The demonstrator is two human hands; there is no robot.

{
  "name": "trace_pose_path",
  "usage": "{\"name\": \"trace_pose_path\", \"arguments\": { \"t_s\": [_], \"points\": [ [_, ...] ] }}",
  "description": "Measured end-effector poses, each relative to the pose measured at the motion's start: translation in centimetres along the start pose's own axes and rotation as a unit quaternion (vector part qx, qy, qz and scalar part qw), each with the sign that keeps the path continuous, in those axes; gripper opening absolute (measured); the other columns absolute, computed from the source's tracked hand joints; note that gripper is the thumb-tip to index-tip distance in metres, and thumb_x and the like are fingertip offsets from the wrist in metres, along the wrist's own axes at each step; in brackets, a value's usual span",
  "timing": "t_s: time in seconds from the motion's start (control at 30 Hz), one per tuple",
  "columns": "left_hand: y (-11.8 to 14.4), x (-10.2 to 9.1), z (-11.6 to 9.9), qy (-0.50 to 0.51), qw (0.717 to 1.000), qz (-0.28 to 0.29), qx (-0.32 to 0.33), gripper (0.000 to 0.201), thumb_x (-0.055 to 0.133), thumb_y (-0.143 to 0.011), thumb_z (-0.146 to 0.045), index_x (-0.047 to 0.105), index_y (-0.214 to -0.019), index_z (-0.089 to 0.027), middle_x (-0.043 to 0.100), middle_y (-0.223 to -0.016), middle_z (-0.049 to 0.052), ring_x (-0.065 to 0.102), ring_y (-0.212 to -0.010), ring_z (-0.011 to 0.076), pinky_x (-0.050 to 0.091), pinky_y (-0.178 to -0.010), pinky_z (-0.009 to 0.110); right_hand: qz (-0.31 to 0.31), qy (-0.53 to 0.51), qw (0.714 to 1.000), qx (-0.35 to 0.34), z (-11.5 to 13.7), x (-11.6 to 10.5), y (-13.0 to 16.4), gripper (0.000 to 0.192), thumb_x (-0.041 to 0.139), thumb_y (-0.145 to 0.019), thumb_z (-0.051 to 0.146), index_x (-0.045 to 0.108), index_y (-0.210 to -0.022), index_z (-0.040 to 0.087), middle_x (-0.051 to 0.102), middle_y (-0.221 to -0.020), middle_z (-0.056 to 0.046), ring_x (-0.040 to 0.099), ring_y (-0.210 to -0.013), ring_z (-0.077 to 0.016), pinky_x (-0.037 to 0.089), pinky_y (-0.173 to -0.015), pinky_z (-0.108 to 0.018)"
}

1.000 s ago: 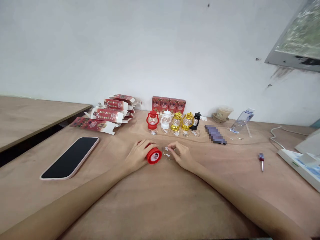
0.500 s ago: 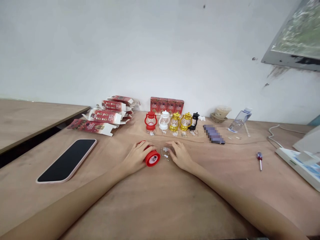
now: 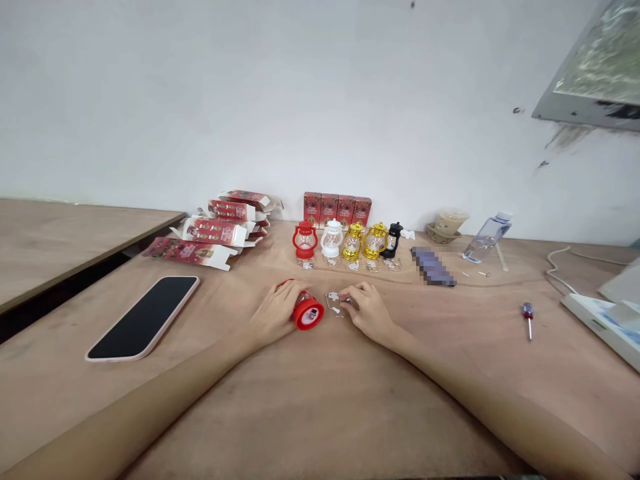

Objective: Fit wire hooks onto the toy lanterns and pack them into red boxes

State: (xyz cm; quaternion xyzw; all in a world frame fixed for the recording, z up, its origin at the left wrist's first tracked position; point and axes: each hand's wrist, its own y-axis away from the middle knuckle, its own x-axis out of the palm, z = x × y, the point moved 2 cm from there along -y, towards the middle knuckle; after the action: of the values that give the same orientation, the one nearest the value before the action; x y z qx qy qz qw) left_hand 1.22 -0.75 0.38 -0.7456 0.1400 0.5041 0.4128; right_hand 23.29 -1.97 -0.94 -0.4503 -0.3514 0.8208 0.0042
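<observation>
My left hand (image 3: 277,311) is wrapped around a small red lantern (image 3: 309,313) lying on its side, its round base facing me. Just right of the lantern lie small white and metal parts (image 3: 333,297) on the table. Over their right edge my right hand (image 3: 369,312) has thumb and fingertips pinched together, with a tiny dark bit showing there that is too small to name. Behind the hands stand a red lantern (image 3: 305,250), a white lantern (image 3: 331,247), two gold lanterns (image 3: 353,252) and a black lantern (image 3: 393,250), with small parts laid in front of them.
Opened red boxes (image 3: 213,232) are piled at the back left, above a phone (image 3: 145,319). Several closed red boxes (image 3: 329,208) stand by the wall. To the right are a purple pixelated item (image 3: 433,267), a bottle (image 3: 486,239), a cup (image 3: 450,221), a screwdriver (image 3: 529,320) and a power strip (image 3: 600,327).
My right hand's fingers have closed from a loose spread into a pinch beside the small parts. My left hand stays on the red lantern. The view has shifted slightly.
</observation>
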Motion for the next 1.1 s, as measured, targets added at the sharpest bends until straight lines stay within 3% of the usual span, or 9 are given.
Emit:
{"name": "trace_pose_path", "arguments": {
  "t_s": [0.13, 0.23, 0.33, 0.5, 0.63, 0.73, 1.1],
  "points": [
    [0.3, 0.0, 0.2, 0.001, 0.999, -0.035, 0.01, 0.037, 0.056, -0.076, -0.022, 0.044, -0.111, -0.016, 0.061, -0.113, 0.011, 0.058, -0.104, 0.0233, 0.042, -0.085, 0.036, -0.061, -0.037, 0.997, -0.04, 0.2, -0.3, 0.3, 0.012, 0.052, -0.085, 0.014, 0.059, -0.09, 0.022, 0.066, -0.083, -0.005, 0.058, -0.079, -0.0197, 0.047, -0.071, -0.034],
    [0.3, -0.1, 0.1, -0.034, 0.998, -0.055, 0.013, 0.04, 0.058, -0.078, -0.026, 0.046, -0.116, -0.018, 0.061, -0.115, 0.01, 0.057, -0.105, 0.0238, 0.041, -0.084, 0.036, -0.136, -0.075, 0.979, -0.134, 1.0, -0.9, 1.0, 0.015, 0.05, -0.086, 0.013, 0.057, -0.095, 0.023, 0.066, -0.083, -0.004, 0.061, -0.077, -0.0169, 0.049, -0.07, -0.031],
    [0.3, -0.1, 0.1, -0.06, 0.994, -0.087, 0.006, 0.041, 0.058, -0.08, -0.031, 0.048, -0.118, -0.02, 0.059, -0.117, 0.01, 0.056, -0.106, 0.0237, 0.039, -0.084, 0.035, -0.129, -0.113, 0.968, -0.185, 2.6, -1.1, 1.6, 0.019, 0.051, -0.086, 0.013, 0.058, -0.099, 0.024, 0.067, -0.084, -0.005, 0.063, -0.078, -0.0166, 0.051, -0.07, -0.031],
    [0.2, -0.4, -0.3, -0.082, 0.992, -0.098, 0.016, 0.037, 0.058, -0.081, -0.038, 0.053, -0.112, -0.018, 0.063, -0.105, 0.008, 0.058, -0.096, 0.0218, 0.036, -0.079, 0.034, -0.111, -0.189, 0.975, -0.034, 5.4, -0.7, 1.2, 0.011, 0.052, -0.086, 0.023, 0.059, -0.095, 0.022, 0.066, -0.08, -0.004, 0.062, -0.072, -0.0145, 0.052, -0.066, -0.028],
    [0.0, -0.9, -0.9, -0.109, 0.988, -0.107, 0.012, 0.04, 0.057, -0.081, -0.046, 0.056, -0.109, -0.019, 0.064, -0.101, 0.009, 0.058, -0.09, 0.0223, 0.032, -0.074, 0.034, -0.087, -0.26, 0.959, 0.074, 5.8, 0.0, 0.6, 0.007, 0.059, -0.081, 0.029, 0.061, -0.081, 0.022, 0.066, -0.074, -0.001, 0.062, -0.067, -0.0141, 0.052, -0.063, -0.027],
    [0.1, -1.0, -1.2, -0.125, 0.985, -0.117, 0.011, 0.039, 0.055, -0.081, -0.048, 0.058, -0.106, -0.019, 0.065, -0.099, 0.009, 0.057, -0.088, 0.0223, 0.03, -0.072, 0.034, -0.078, -0.304, 0.943, 0.112, 5.3, 0.5, 0.4, 0.009, 0.062, -0.078, 0.029, 0.063, -0.073, 0.022, 0.067, -0.072, -0.001, 0.062, -0.065, -0.0148, 0.051, -0.063, -0.028],
    [0.1, -1.1, -1.4, -0.147, 0.981, -0.125, -0.001, 0.033, 0.056, -0.081, -0.043, 0.06, -0.104, -0.019, 0.064, -0.098, 0.009, 0.055, -0.087, 0.0231, 0.03, -0.075, 0.036, -0.048, -0.457, 0.86, 0.224, 4.6, 1.9, 0.4, 0.015, 0.069, -0.068, 0.032, 0.062, -0.07, 0.019, 0.064, -0.064, 0.0, 0.061, -0.055, -0.0135, 0.052, -0.057, -0.028]
  ]
}}
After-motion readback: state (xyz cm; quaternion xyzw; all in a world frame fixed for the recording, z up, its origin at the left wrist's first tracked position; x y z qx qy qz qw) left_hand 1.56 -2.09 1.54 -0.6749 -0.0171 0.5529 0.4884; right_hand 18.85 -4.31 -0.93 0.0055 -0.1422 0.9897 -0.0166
